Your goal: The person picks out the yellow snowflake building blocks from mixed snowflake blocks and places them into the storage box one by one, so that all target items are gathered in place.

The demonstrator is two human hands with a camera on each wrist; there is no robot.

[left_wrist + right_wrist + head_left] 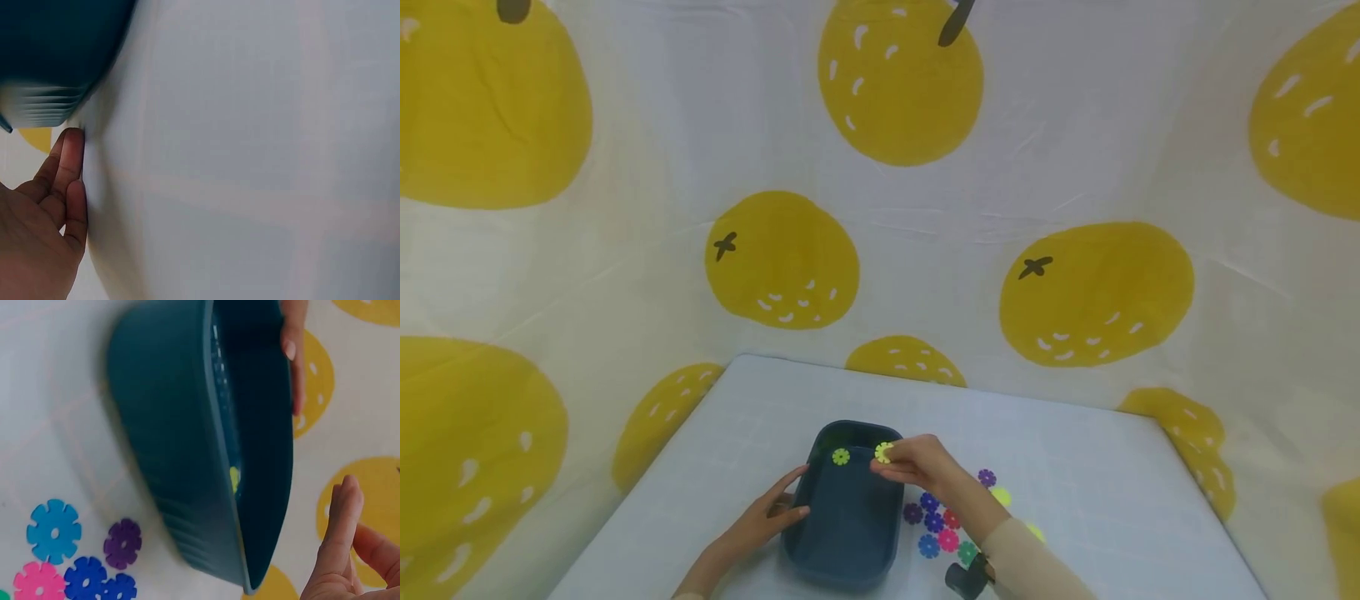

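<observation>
A dark blue-green tray [842, 525] stands on the table. One yellow-green flower-shaped disc [840, 457] lies inside it, toward the far end; the right wrist view shows it as a small yellow-green patch [235, 479]. Over the tray's far right rim, my right hand [921, 462] pinches a second yellow-green notched disc [882, 452] between thumb and fingers. That held disc is hidden in the right wrist view. My left hand [763, 521] rests at the tray's left rim, fingers extended; from the left wrist, its lower fingers [74, 156] lie straight beside the tray.
Several flower-shaped discs lie right of the tray, among them a light blue one [54, 531], a purple one [123, 544], a pink one [948, 540] and a green one [967, 552]. Part of this group sits under my right forearm. A fruit-patterned cloth [925, 275] hangs behind the table.
</observation>
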